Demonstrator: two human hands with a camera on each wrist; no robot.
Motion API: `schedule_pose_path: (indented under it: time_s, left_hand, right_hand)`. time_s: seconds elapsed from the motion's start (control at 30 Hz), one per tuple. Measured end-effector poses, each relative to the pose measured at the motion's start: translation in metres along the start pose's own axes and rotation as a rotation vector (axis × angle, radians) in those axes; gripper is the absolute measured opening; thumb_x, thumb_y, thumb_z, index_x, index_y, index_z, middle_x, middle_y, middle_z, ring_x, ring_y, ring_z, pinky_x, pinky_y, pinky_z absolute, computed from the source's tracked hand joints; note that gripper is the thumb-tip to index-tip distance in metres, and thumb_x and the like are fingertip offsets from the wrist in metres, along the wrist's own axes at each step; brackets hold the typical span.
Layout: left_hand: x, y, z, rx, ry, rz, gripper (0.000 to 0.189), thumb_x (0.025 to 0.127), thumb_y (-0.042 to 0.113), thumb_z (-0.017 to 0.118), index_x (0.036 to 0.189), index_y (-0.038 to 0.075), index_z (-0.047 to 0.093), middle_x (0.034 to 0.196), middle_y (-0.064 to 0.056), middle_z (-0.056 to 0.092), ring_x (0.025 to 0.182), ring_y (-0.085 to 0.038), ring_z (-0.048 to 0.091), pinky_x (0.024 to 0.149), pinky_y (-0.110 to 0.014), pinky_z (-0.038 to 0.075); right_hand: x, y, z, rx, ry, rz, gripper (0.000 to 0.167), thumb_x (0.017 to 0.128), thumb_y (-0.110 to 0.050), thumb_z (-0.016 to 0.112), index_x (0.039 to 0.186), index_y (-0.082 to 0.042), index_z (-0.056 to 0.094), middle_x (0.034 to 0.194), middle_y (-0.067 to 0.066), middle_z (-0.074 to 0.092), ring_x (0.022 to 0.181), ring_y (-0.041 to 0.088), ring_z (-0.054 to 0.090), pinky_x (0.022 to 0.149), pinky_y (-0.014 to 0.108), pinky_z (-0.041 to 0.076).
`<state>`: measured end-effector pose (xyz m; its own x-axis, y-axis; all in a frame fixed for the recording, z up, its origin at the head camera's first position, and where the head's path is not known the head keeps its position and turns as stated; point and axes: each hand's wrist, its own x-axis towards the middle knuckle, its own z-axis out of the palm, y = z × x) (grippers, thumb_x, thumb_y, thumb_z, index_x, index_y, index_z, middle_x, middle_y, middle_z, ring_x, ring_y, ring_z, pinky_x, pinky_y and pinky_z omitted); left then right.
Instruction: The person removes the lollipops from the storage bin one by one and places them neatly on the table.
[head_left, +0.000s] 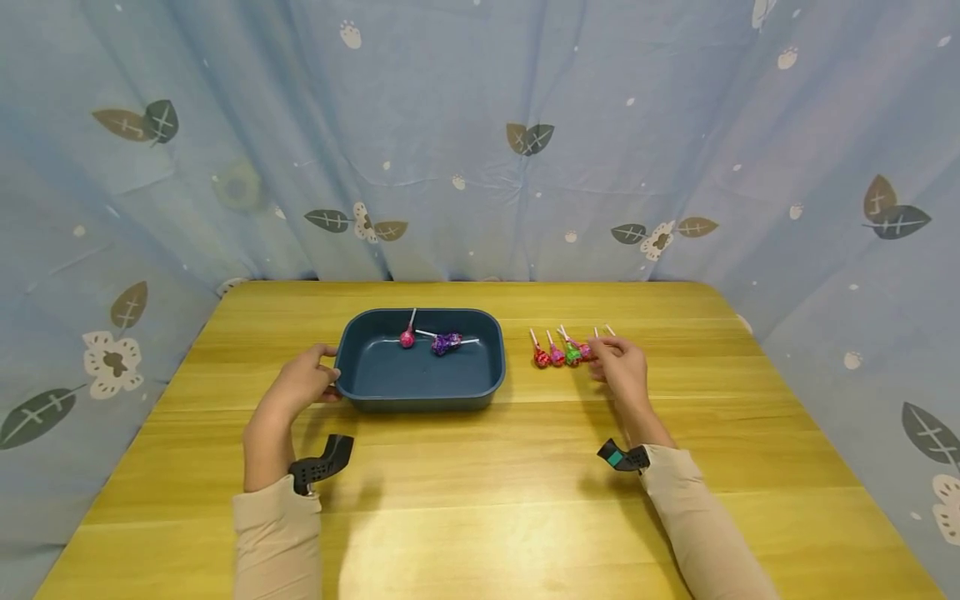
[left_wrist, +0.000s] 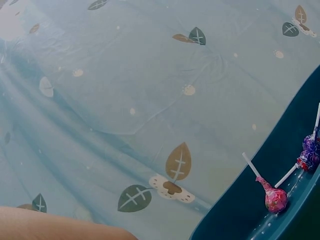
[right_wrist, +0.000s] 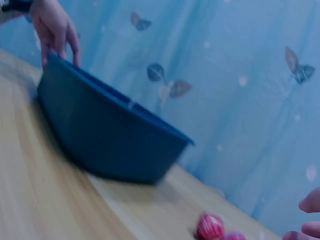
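Observation:
A dark blue plastic bin point(head_left: 420, 402) stands on the table with a pink lollipop point(head_left: 407, 337) and purple-wrapped lollipops point(head_left: 447, 342) inside. At its left end my left hand point(head_left: 300, 382) grips the rim; the right wrist view shows those fingers over the edge. To the right of the bin lies a row of lollipops, with red point(head_left: 541, 357), pink point(head_left: 557, 357) and green point(head_left: 573, 357) wrappers. My right hand point(head_left: 621, 367) reaches over the row's right end, fingertips right at another pink lollipop point(head_left: 584, 351). Thumb and fingers stand apart in the right wrist view. The hand partly hides the last lollipops, whose sticks show behind it.
The wooden table point(head_left: 465, 492) reaches back to a blue patterned curtain point(head_left: 450, 150), which also hangs along both sides. Each wrist carries a black camera mount point(head_left: 322, 464).

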<state>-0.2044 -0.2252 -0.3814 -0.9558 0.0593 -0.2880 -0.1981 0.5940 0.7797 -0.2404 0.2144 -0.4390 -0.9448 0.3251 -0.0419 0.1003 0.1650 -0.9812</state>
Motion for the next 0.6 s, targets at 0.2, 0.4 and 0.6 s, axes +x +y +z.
schedule_pose_path:
  time_s: [0.2,0.4,0.6]
  left_hand:
    - [0.001,-0.001,0.001,0.002,0.001,-0.010,0.048,0.101,0.000,0.042,0.144,-0.013,0.024,0.119,-0.038,0.051,0.090,-0.038,0.066,0.079,-0.043,0.056]
    - [0.001,-0.002,0.000,0.004,0.000,-0.005,0.047,0.101,0.000,0.041,0.144,-0.013,0.025,0.120,-0.038,0.051,0.089,-0.037,0.066,0.080,-0.043,0.055]
    - [0.000,-0.001,0.001,-0.001,-0.004,-0.005,0.048,0.101,0.001,0.041,0.144,-0.013,0.024,0.122,-0.038,0.050,0.089,-0.035,0.066,0.080,-0.042,0.056]
  right_hand:
    - [-0.009,-0.018,0.027,0.047,-0.129,-0.010,0.034,0.096,-0.023,0.063,0.117,0.003,0.062,0.108,0.023,0.064,0.082,0.027,0.064,0.072,0.041,0.058]
    - [-0.015,-0.036,0.062,0.129,-0.212,-0.008,0.034,0.093,-0.025,0.066,0.115,0.001,0.062,0.107,0.023,0.063,0.080,0.027,0.062,0.075,0.047,0.057]
    - [-0.022,-0.051,0.095,0.186,-0.283,-0.021,0.031,0.093,-0.023,0.068,0.112,0.000,0.064,0.105,0.024,0.063,0.076,0.022,0.061,0.062,0.034,0.058]
